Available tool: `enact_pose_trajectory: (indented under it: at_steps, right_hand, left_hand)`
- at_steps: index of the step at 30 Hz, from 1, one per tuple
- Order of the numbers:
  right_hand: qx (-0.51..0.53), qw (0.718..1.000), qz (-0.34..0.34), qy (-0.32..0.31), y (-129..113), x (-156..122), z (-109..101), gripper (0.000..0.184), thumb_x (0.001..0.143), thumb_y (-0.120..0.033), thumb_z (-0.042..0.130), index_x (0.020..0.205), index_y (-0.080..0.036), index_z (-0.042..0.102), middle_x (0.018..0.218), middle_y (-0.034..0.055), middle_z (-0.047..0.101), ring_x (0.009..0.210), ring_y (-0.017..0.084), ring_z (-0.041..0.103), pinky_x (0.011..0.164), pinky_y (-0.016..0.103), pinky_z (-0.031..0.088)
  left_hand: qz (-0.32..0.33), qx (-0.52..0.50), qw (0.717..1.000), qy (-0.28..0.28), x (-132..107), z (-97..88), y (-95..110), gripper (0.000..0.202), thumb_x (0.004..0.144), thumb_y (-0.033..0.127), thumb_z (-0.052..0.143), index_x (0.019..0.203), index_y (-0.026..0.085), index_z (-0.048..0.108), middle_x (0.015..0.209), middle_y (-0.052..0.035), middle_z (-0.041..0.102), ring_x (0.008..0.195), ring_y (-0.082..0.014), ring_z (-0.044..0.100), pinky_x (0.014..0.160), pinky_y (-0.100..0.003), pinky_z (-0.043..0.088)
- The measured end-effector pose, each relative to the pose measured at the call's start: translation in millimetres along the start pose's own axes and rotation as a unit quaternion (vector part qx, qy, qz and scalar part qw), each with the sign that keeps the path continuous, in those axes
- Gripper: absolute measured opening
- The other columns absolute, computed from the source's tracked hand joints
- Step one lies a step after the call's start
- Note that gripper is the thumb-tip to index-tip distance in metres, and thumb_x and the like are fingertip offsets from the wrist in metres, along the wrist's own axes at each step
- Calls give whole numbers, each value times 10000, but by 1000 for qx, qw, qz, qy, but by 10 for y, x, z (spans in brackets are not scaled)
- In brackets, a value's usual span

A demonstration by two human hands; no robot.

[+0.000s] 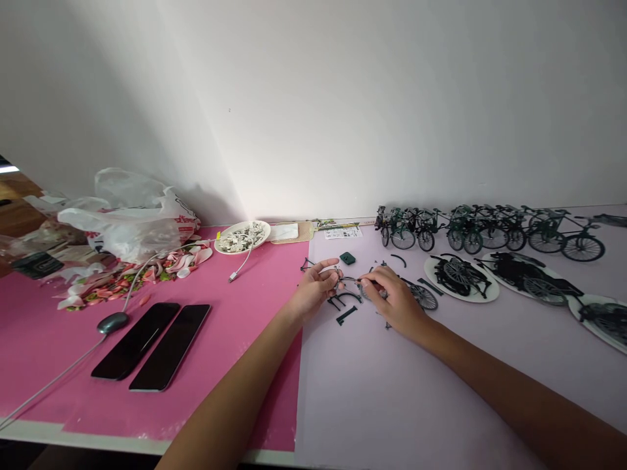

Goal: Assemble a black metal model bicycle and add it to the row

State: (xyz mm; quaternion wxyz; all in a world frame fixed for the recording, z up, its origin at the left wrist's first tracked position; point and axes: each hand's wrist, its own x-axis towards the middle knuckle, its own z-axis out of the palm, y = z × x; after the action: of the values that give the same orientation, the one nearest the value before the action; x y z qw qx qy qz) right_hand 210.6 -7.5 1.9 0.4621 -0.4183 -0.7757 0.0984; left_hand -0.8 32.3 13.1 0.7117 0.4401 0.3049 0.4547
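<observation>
My left hand [316, 287] and my right hand [392, 297] meet over the pale lilac mat [392, 391]. Both pinch a small dark model bicycle frame piece [349, 281] held between them. Loose dark parts lie around the hands: a curved mudguard [347, 297], a short bar [346, 315], a small wheel [424, 297] by my right hand and a dark green block [347, 258] beyond. Which part each fingertip grips is too small to see exactly.
A row of finished model bicycles [490, 232] stands at the back right. White plates [461, 279] hold dark bicycle parts. On the pink mat [59, 339] lie two phones [151, 346], a mouse [112, 322], a parts bowl [242, 237] and plastic bags [127, 219].
</observation>
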Motion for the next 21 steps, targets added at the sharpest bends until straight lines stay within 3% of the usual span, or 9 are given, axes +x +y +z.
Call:
enact_pose_trajectory:
  at_steps: [9, 14, 21]
  right_hand:
    - [2, 1000, -4, 1, 32, -5, 12, 342, 1096, -416, 426, 903, -227, 637, 785, 46, 576, 782, 224, 554, 715, 363, 476]
    - [39, 999, 17, -15, 24, -18, 7, 434, 1118, -444, 356, 836, -230, 608, 814, 54, 626, 822, 219, 591, 770, 363, 491]
    - [58, 997, 40, -14, 18, -16, 7, 467, 1107, -496, 364, 782, -234, 574, 769, 40, 589, 761, 210, 567, 736, 352, 486]
  left_hand:
    - [2, -2, 1000, -6, 21, -10, -31, 701, 619, 363, 994, 1175, 163, 618, 908, -24, 654, 676, -105, 616, 575, -240, 330]
    - [5, 1, 1000, -10, 23, -3, -40, 696, 608, 369, 1001, 1160, 168, 628, 893, -22, 652, 679, -111, 622, 572, -234, 335]
    - [0, 7, 1000, -18, 2, 19, -40, 678, 607, 376, 1001, 1151, 174, 650, 911, -29, 651, 693, -115, 626, 580, -238, 339]
